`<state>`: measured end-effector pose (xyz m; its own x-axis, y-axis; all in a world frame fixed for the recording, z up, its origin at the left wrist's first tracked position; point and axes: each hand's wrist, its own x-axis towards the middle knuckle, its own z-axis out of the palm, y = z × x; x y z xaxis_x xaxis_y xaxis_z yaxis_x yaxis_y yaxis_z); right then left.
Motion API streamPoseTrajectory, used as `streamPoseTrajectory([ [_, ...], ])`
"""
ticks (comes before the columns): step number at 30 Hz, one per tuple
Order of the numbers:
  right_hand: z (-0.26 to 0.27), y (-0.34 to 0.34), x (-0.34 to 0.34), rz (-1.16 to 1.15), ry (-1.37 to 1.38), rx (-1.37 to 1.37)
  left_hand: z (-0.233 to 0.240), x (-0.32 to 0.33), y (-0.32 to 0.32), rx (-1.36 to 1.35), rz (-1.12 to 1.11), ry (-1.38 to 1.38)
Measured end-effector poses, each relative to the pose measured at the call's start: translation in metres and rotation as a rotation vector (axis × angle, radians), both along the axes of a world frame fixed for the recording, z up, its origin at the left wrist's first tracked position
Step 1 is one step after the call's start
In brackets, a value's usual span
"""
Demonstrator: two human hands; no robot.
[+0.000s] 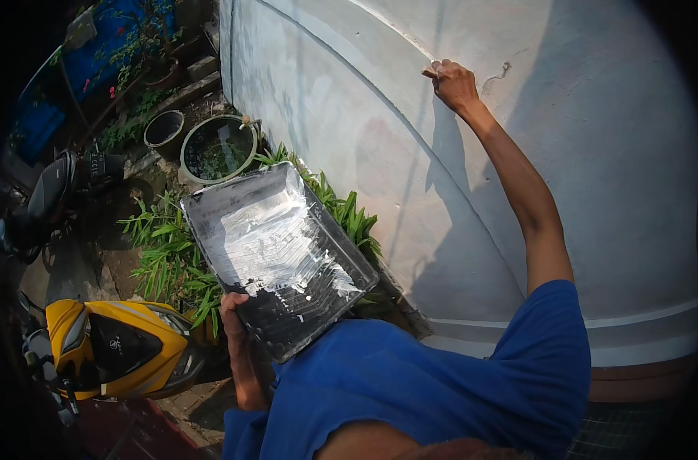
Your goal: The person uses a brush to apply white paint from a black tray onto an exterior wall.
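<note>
My left hand [233, 316] grips the near left edge of a black plastic paint tray [326, 230], its thumb over the rim. White paint [274, 236] coats the tray's ribbed slope and its far end. The tray is held tilted in front of my chest. My right arm reaches up to a pale grey wall [590, 138]. There my right hand [455, 83] is closed around a small paintbrush [428, 72], mostly hidden by the fingers. A fresh white stripe [392, 26] runs along the wall up to this hand.
A grooved ledge line [378, 98] crosses the wall. Green leafy plants [170, 236] grow below the tray. Beyond them stand a round water-filled tub [219, 149] and a smaller pot [164, 127]. A yellow motor scooter [136, 348] and a dark motorcycle [50, 190] are parked at left.
</note>
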<state>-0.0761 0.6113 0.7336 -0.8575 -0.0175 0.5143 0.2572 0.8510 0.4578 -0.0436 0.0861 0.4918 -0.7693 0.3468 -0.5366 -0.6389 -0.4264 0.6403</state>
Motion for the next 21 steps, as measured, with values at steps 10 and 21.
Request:
streamPoseTrajectory([
  [10, 0.055, -0.009, 0.043, -0.080, 0.202, -0.111, 0.000, -0.008, -0.003, -0.038, -0.060, 0.055],
  [21, 0.060, -0.020, 0.049, 0.007, 0.314, -0.041, -0.005, -0.010, 0.001, 0.037, -0.077, 0.008],
])
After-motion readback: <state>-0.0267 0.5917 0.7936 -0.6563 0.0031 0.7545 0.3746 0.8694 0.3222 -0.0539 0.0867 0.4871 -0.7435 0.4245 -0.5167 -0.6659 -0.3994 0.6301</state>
